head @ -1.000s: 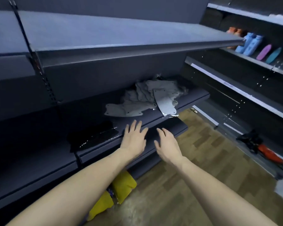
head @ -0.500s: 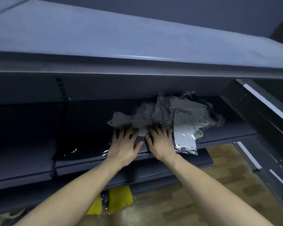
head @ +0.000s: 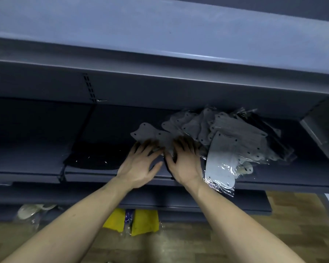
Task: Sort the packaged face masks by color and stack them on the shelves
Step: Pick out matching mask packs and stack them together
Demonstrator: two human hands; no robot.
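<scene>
loose heap of grey packaged masks (head: 213,130) on middle shelf (head: 292,179), unsorted, just beyond fingertips; left hand (head: 139,166) and right hand (head: 184,164) spread flat on nearest pack; black packs (head: 91,158) left of fingers; sorting barely begun.

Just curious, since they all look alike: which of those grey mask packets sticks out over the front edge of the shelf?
The big light-grey packet just right of the right hand. Its crinkly plastic end overhangs the shelf lip; the other grey packets lie further back.
</scene>
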